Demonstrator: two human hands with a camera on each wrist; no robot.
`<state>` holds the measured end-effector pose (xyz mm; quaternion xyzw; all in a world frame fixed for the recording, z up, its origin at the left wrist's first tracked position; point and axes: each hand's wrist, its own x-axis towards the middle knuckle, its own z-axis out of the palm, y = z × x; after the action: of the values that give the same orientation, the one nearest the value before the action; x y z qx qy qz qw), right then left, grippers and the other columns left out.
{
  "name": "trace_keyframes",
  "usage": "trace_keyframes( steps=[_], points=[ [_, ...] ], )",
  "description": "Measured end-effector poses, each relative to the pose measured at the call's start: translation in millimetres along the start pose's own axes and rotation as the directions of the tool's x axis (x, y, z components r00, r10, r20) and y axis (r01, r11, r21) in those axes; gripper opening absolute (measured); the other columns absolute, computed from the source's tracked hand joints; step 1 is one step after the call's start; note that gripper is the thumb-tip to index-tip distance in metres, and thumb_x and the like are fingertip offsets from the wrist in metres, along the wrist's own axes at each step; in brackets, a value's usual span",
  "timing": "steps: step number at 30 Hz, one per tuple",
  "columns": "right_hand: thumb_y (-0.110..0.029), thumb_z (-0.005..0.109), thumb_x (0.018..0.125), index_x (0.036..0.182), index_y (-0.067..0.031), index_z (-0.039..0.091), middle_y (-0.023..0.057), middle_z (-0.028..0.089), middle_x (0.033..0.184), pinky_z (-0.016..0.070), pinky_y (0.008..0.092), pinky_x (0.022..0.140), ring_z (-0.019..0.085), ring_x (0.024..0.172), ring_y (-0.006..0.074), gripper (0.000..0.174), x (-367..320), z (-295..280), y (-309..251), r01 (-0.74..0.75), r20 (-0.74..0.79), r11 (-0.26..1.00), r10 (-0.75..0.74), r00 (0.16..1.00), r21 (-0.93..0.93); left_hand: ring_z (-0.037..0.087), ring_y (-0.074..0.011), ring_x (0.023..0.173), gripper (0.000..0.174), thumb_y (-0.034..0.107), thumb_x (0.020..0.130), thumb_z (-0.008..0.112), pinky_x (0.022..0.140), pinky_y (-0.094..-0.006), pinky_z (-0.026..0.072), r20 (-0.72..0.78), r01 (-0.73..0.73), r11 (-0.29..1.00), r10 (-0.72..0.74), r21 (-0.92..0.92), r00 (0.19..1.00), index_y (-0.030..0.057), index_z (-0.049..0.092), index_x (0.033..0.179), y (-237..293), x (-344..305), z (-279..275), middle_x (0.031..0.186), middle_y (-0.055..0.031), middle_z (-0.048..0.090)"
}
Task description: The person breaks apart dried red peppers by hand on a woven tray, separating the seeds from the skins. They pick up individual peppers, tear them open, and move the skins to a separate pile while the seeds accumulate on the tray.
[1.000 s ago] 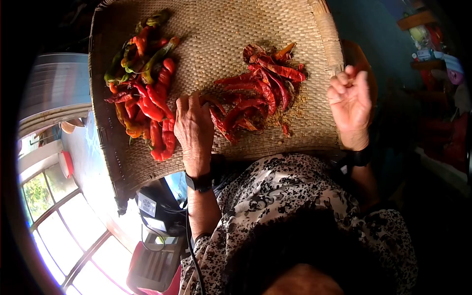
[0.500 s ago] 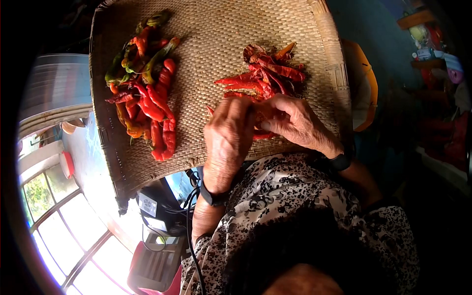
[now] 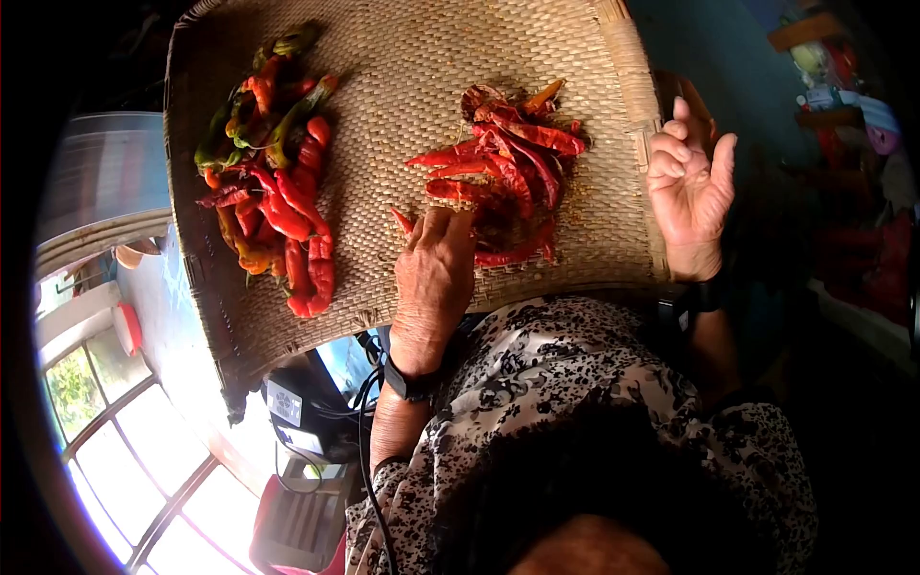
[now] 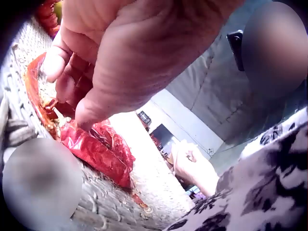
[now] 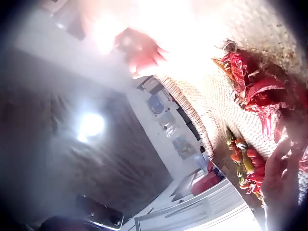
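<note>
Red dried chili peppers (image 3: 517, 158) lie in a wrinkled pile on the woven tray (image 3: 383, 105). My left hand (image 3: 436, 273) reaches down into the near side of this pile. In the left wrist view, its thumb and curled fingers pinch a torn red chili pepper (image 4: 98, 156), with pale seeds near the thumb tip. My right hand (image 3: 690, 192) is raised beyond the tray's right edge, palm up, its fingers loosely bent and holding nothing. In the right wrist view the right hand (image 5: 139, 48) is partly washed out by glare.
A second heap of fresher red and green peppers (image 3: 287, 206) sits at the tray's left side. Loose seeds (image 3: 575, 196) are scattered by the dried pile. Black cables (image 3: 369, 383) hang beside the left forearm. A window (image 3: 144, 460) is at lower left.
The left hand went from between the two heaps to the dried pile, where both hands met half a second ago. The right hand has since swung back out past the tray's right edge.
</note>
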<state>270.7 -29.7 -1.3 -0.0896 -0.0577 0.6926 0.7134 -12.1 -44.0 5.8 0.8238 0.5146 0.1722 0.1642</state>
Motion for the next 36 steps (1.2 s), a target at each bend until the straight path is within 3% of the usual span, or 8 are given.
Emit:
trace_keyframes(
  steps=[3,5,9,12,27,31,34,36],
  points=[
    [-0.035,0.056,0.092,0.121,0.0002,0.054,0.0059,0.057,0.084,0.0453,0.0237,0.061,0.049,0.069,0.0103,0.046,-7,-1,12,-0.026,-0.014,0.913,0.022,1.000,-0.407,0.058,-0.0311,0.081,0.011,0.003,0.081,0.055,0.066,-0.0398,0.0496,0.017,0.000,0.999,-0.001,0.046,1.000,0.0039,0.055,0.091,-4,0,3,0.087,-0.0133,0.055],
    [-0.017,0.060,0.089,0.106,-0.0017,0.062,0.0043,0.061,0.082,0.0457,0.0193,0.052,0.053,0.063,0.0087,0.023,-18,-1,31,-0.065,-0.004,0.398,0.152,0.988,-0.915,0.058,-0.0309,0.081,0.011,0.003,0.081,0.055,0.066,-0.0395,0.0496,0.032,0.013,0.999,-0.015,0.044,0.999,0.0042,0.055,0.091,-7,0,3,0.087,-0.0130,0.056],
    [-0.003,0.069,0.077,0.092,-0.0027,0.064,0.0049,0.055,0.081,0.0492,0.0283,0.053,0.057,0.064,0.0150,0.016,-30,-4,76,0.540,0.377,-0.390,0.421,0.825,-0.746,0.059,-0.0307,0.077,0.008,0.003,0.082,0.055,0.061,-0.0403,0.0495,0.020,0.017,0.999,-0.018,0.046,1.000,0.0054,0.055,0.089,-8,3,-2,0.080,-0.0116,0.056],
    [-0.005,0.072,0.074,0.087,-0.0014,0.062,0.0069,0.052,0.080,0.0508,0.0325,0.060,0.058,0.069,0.0217,0.017,-30,1,80,0.529,0.313,-0.448,0.471,0.825,-0.720,0.060,-0.0313,0.069,0.005,0.004,0.084,0.055,0.056,-0.0405,0.0492,-0.008,0.081,0.997,-0.081,0.017,0.997,0.0062,0.053,0.088,-10,4,-5,0.076,-0.0118,0.057],
    [-0.003,0.070,0.076,0.079,-0.0010,0.056,0.0046,0.052,0.084,0.0522,0.0312,0.058,0.055,0.069,0.0160,0.014,-31,1,82,0.584,0.302,-0.482,0.541,0.785,-0.654,0.062,-0.0210,0.064,0.007,0.005,0.088,0.056,0.059,-0.0326,0.0489,-0.130,0.278,0.855,-0.366,-0.438,0.921,0.0012,0.056,0.093,-17,6,-16,0.074,-0.0146,0.064],
    [-0.006,0.065,0.083,0.074,-0.0056,0.055,0.0019,0.052,0.074,0.0414,0.0218,0.049,0.048,0.060,0.0097,0.013,-23,1,62,0.445,0.396,-0.121,0.293,0.870,-0.887,0.063,-0.0165,0.067,0.006,0.005,0.088,0.056,0.061,-0.0304,0.0492,-0.148,0.271,0.760,-0.432,-0.591,0.889,0.0011,0.056,0.093,-24,3,-9,0.075,-0.0122,0.065],
    [-0.012,0.060,0.089,0.087,-0.0050,0.058,0.0040,0.061,0.083,0.0474,0.0225,0.056,0.055,0.063,0.0083,0.008,-22,8,28,0.043,0.045,0.410,-0.005,0.999,-0.911,0.062,-0.0148,0.068,0.006,0.005,0.088,0.056,0.061,-0.0295,0.0492,-0.075,0.314,0.703,-0.463,-0.638,0.883,0.0015,0.056,0.093,-20,6,-9,0.075,-0.0111,0.066],
    [-0.013,0.059,0.091,0.097,-0.0053,0.060,0.0055,0.062,0.085,0.0490,0.0236,0.060,0.056,0.066,0.0092,0.010,-13,6,15,0.147,-0.071,0.721,-0.263,0.962,-0.677,0.063,-0.0147,0.069,0.004,0.005,0.089,0.055,0.061,-0.0295,0.0492,-0.030,0.322,0.702,-0.439,-0.636,0.898,0.0018,0.055,0.091,-15,8,-6,0.076,-0.0108,0.066]
  ],
)
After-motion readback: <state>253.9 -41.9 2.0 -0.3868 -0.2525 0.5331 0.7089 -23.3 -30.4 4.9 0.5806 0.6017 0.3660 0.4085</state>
